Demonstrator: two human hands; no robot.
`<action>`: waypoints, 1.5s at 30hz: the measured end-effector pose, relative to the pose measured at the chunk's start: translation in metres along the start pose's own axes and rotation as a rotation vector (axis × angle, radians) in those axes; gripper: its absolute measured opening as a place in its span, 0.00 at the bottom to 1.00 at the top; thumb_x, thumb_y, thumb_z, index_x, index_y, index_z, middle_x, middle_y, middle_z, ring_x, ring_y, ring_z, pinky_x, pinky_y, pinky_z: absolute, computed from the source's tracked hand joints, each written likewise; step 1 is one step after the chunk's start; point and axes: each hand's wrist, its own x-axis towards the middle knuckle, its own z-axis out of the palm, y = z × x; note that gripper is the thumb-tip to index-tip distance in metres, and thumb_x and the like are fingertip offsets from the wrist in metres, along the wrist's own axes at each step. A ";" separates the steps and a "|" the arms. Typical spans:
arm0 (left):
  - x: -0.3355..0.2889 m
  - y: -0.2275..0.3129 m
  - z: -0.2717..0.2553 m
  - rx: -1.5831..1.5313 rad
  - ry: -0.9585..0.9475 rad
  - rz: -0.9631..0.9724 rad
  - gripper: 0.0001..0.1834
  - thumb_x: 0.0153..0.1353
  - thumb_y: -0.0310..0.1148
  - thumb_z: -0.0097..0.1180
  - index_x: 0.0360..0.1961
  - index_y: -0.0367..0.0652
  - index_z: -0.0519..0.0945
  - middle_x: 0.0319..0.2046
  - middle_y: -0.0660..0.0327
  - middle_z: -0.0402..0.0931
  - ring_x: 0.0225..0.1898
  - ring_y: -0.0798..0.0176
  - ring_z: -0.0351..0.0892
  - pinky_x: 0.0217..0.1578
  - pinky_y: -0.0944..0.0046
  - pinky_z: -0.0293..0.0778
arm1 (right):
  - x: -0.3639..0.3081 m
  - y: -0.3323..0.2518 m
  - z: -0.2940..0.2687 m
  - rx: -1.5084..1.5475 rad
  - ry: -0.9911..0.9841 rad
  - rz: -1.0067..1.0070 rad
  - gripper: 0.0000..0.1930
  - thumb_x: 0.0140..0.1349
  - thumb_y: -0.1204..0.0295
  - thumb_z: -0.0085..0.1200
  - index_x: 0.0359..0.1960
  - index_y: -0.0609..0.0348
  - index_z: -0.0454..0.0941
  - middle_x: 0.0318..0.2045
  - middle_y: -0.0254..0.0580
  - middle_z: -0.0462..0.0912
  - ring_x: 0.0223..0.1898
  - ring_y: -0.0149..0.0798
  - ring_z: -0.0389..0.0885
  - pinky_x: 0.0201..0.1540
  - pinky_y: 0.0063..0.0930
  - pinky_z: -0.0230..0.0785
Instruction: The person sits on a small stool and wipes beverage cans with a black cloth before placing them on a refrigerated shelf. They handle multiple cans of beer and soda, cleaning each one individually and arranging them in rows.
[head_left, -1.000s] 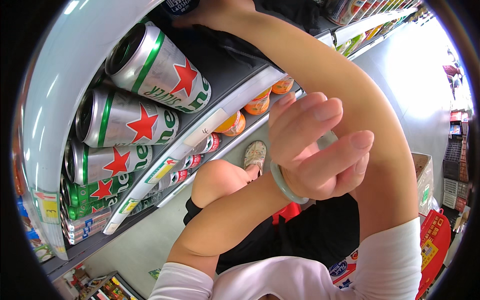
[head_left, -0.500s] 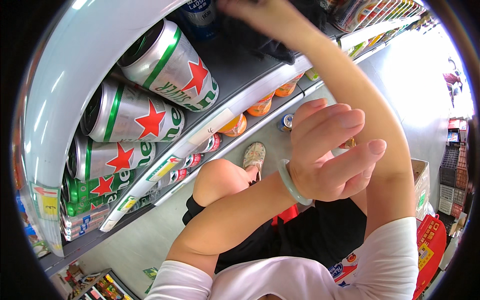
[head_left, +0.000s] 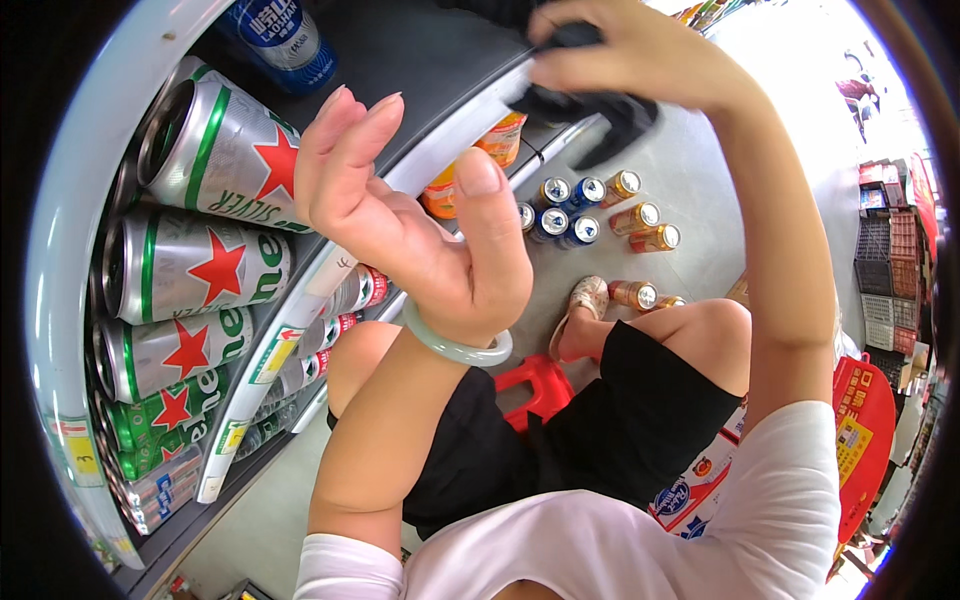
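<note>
Black cloth [head_left: 630, 118] has swung right, clutched in the right hand [head_left: 645, 62], left hand [head_left: 415, 235] empty — dangling, it could topple floor cans [head_left: 578, 232].

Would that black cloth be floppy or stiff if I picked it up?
The black cloth would probably be floppy: its loose end bends where it dangles from the right hand. It's likely light, since one hand holds it up.

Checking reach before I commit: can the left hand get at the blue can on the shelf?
Probably yes: the left hand looks empty, and bare dark shelf shows between its fingers and the blue can, though depth is uncertain.
</note>
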 end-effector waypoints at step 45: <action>-0.009 0.058 0.022 -0.349 -1.100 -0.797 0.48 0.46 0.49 0.78 0.62 0.34 0.68 0.49 0.46 0.81 0.50 0.51 0.84 0.51 0.57 0.77 | -0.182 0.007 0.040 1.155 1.115 0.059 0.17 0.83 0.55 0.34 0.51 0.53 0.69 0.46 0.51 0.84 0.45 0.39 0.84 0.47 0.32 0.83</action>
